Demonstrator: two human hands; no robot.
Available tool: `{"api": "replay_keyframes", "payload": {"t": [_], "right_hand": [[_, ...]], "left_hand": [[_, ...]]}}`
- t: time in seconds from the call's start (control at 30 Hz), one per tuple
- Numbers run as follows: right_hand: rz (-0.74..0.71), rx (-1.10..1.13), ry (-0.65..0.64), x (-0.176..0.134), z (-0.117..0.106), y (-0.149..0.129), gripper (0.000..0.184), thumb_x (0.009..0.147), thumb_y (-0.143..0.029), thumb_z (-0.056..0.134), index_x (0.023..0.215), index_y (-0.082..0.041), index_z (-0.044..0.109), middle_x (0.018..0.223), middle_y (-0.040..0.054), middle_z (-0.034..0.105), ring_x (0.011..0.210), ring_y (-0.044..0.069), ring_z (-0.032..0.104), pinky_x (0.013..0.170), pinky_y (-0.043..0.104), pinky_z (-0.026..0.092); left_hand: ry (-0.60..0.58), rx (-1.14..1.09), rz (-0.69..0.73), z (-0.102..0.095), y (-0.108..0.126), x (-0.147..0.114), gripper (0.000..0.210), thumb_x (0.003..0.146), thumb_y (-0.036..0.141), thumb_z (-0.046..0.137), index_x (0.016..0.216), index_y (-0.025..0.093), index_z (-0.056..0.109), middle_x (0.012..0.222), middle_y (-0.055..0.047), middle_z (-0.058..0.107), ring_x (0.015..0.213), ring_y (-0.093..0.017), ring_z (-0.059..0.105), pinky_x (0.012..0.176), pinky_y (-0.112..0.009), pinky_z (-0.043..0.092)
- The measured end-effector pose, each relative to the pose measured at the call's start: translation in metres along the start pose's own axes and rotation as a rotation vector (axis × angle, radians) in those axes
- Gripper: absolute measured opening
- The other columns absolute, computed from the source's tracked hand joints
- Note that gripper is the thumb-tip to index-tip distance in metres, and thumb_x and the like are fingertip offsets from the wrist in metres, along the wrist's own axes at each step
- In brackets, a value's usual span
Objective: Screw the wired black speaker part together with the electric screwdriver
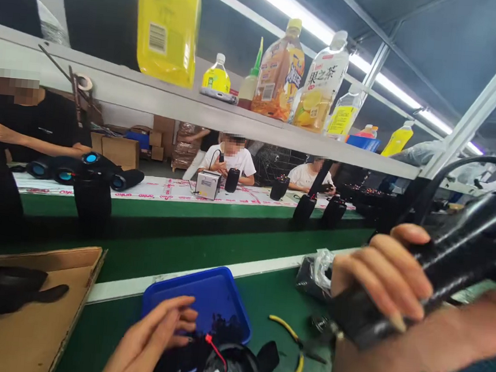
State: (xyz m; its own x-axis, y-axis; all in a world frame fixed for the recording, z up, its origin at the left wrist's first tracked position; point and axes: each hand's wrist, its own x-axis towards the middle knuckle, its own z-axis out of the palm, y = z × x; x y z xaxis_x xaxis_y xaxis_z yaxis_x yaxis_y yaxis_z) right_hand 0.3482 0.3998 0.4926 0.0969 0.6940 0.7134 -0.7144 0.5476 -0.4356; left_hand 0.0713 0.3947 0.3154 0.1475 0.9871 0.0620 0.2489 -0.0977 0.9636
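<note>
My right hand [381,279] is wrapped around a glossy black handheld device [464,245], raised and tilted at the right; motion blurs it and its kind is unclear. A thick black cable or strap arches above it. My left hand [152,334] hovers at the near edge of a blue tray [238,301], fingers apart and slightly bent, with nothing in them. Just right of that hand lies a rounded black part [240,370] with thin wires and a red connector [208,338]. Pliers with yellow handles [297,367] rest between this part and my right hand.
Left, a cardboard box [76,310] holds black parts. A plastic bag [321,267] lies behind the pliers. Across the green belt [192,233] stand black units [304,208] and a small white box [207,185]; people work there. Overhead, a shelf [220,111] carries bottles [279,73].
</note>
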Motion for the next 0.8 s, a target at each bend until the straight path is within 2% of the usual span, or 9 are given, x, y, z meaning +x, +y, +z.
{"api": "replay_keyframes", "payload": {"t": [0.07,0.13,0.33,0.4,0.47,0.53,0.57,0.67,0.8], "right_hand": [[-0.059,0.071,-0.023,0.017,-0.004,-0.008,0.049,0.055,-0.029,0.098,0.083,-0.01,0.063,0.051,-0.0094,0.052,0.032,0.002,0.039,0.034,0.008,0.046],[-0.113,0.077,-0.009,0.022,-0.005,-0.008,0.053,0.05,-0.031,0.101,0.079,-0.01,0.061,0.05,-0.0101,0.05,0.032,0.003,0.041,0.034,0.008,0.046],[-0.197,-0.085,0.285,0.001,0.017,0.019,0.056,0.063,-0.044,0.099,0.09,-0.016,0.059,0.062,-0.0098,0.05,0.046,0.005,0.047,0.043,0.013,0.048],[-0.213,-0.13,0.261,0.003,0.019,0.027,0.051,0.076,-0.06,0.085,0.087,-0.017,0.058,0.059,-0.0078,0.051,0.047,0.008,0.049,0.042,0.015,0.047],[-0.206,-0.139,0.251,0.008,0.013,0.033,0.063,0.1,-0.076,0.04,0.084,-0.018,0.056,0.057,-0.005,0.051,0.046,0.01,0.05,0.041,0.018,0.046],[-0.174,-0.12,0.158,0.015,0.003,0.039,0.087,0.099,-0.079,-0.004,0.084,-0.017,0.056,0.059,-0.0017,0.053,0.048,0.012,0.054,0.04,0.02,0.046],[-0.163,-0.11,0.083,0.017,-0.002,0.042,0.093,0.096,-0.079,-0.011,0.084,-0.016,0.057,0.06,-0.0003,0.054,0.049,0.013,0.057,0.039,0.021,0.044],[-0.155,-0.077,-0.046,0.021,-0.009,0.048,0.088,0.1,-0.078,0.0,0.087,-0.015,0.061,0.063,0.0003,0.058,0.052,0.013,0.061,0.036,0.019,0.037],[-0.034,-0.066,0.098,0.022,0.002,0.046,0.079,0.101,-0.076,0.005,0.085,-0.017,0.055,0.058,-0.004,0.055,0.047,0.008,0.054,0.039,0.015,0.036]], "left_hand": [[-0.052,0.189,-0.009,0.001,-0.021,0.014,0.044,0.097,0.053,0.047,0.116,0.024,0.074,0.119,-0.01,0.075,0.113,-0.028,0.07,0.098,-0.037,0.057],[-0.114,0.334,0.003,0.01,-0.037,0.022,0.022,0.083,0.034,0.064,0.095,0.024,0.079,0.103,-0.008,0.077,0.103,-0.028,0.071,0.095,-0.037,0.055],[-0.175,0.637,0.05,0.026,-0.048,0.024,0.018,0.084,0.014,0.056,0.084,0.02,0.073,0.089,-0.004,0.073,0.085,-0.019,0.068,0.08,-0.033,0.052],[-0.206,0.685,0.064,0.021,-0.047,0.025,0.018,0.086,0.013,0.054,0.08,0.018,0.07,0.085,-0.004,0.069,0.083,-0.019,0.067,0.078,-0.033,0.05],[-0.234,0.687,0.084,0.016,-0.046,0.026,0.018,0.091,0.017,0.053,0.082,0.017,0.068,0.087,-0.003,0.067,0.084,-0.019,0.064,0.08,-0.033,0.049],[-0.242,0.664,0.093,0.011,-0.047,0.027,0.02,0.097,0.024,0.051,0.085,0.018,0.065,0.09,-0.003,0.064,0.086,-0.019,0.062,0.083,-0.034,0.047],[-0.24,0.652,0.092,0.01,-0.047,0.026,0.022,0.099,0.027,0.049,0.085,0.018,0.064,0.09,-0.002,0.063,0.087,-0.019,0.061,0.084,-0.034,0.047],[-0.234,0.637,0.076,0.009,-0.047,0.023,0.021,0.1,0.033,0.053,0.092,0.018,0.064,0.093,-0.002,0.063,0.085,-0.018,0.059,0.083,-0.035,0.047],[-0.259,0.627,0.08,0.011,-0.046,0.02,0.017,0.099,0.033,0.058,0.098,0.018,0.067,0.096,-0.002,0.064,0.085,-0.018,0.06,0.083,-0.036,0.049]]}}
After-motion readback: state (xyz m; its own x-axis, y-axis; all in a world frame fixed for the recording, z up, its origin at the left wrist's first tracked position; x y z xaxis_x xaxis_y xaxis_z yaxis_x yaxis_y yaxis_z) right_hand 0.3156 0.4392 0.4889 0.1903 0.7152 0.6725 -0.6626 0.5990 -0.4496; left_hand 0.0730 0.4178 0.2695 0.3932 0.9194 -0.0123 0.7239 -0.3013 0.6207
